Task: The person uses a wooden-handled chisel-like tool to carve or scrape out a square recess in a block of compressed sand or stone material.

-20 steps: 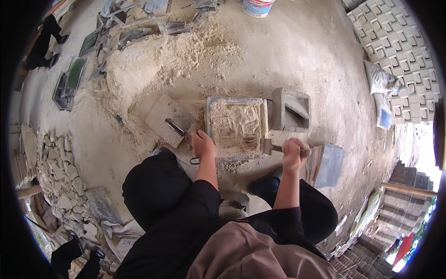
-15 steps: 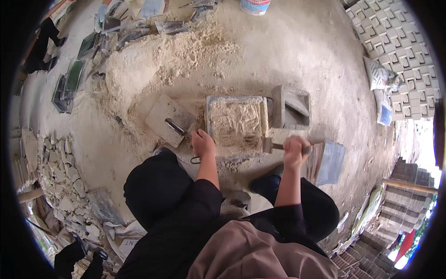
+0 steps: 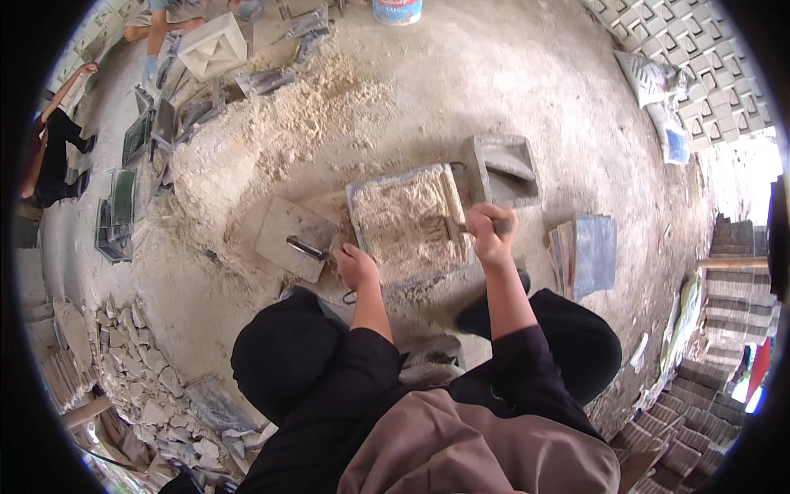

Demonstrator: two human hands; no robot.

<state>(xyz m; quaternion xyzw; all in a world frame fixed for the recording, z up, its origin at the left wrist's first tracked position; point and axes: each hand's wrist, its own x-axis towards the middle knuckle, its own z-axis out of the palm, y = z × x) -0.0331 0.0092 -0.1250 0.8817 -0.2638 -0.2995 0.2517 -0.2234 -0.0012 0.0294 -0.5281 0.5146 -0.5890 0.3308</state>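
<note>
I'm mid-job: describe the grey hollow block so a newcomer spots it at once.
Find the big square tray of pale, crumbly material mid-view. Just beyond its right side, above the right hand in the picture, sits the grey hollow block. Unlike the tray, it has a slanting bar across its opening.

Daylight pours through a bright opening (image 3: 747,171) at the right of a dusty, pale floor (image 3: 510,90), flanked by a bank of patterned off-white blocks (image 3: 671,62) and rows of stacked grey slabs (image 3: 675,420).
</note>
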